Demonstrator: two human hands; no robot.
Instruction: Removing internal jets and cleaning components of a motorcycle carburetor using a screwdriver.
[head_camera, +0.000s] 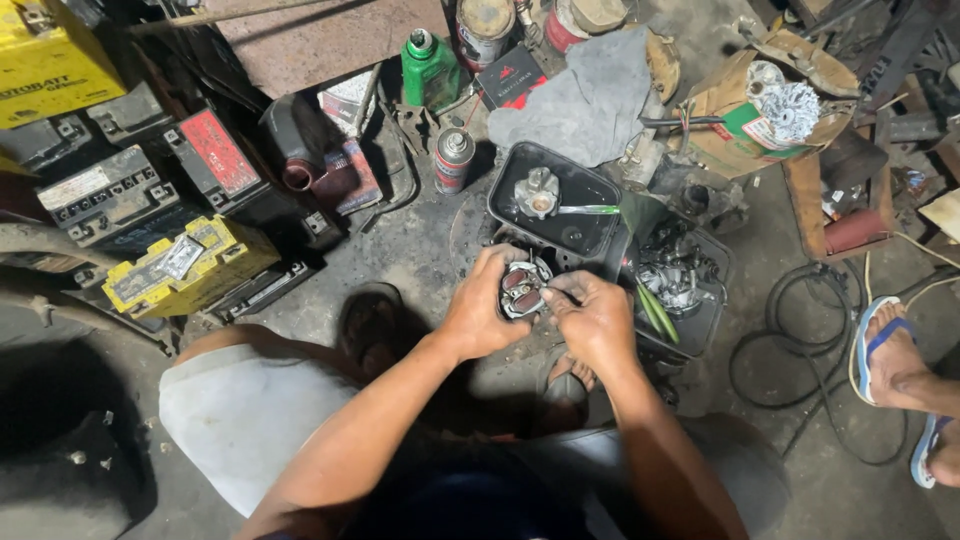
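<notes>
Between the knees, above the black tray (600, 195), the left hand (480, 305) curls shut around a small round stator (522, 288); right hand (590, 315) fingers pinch at its rim. Part looks stripped out already, more loose parts (675, 275) wait beside.

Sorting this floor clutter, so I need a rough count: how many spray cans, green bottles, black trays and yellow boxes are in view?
Spray cans: 1
Green bottles: 1
Black trays: 2
Yellow boxes: 2
Total: 6
</notes>
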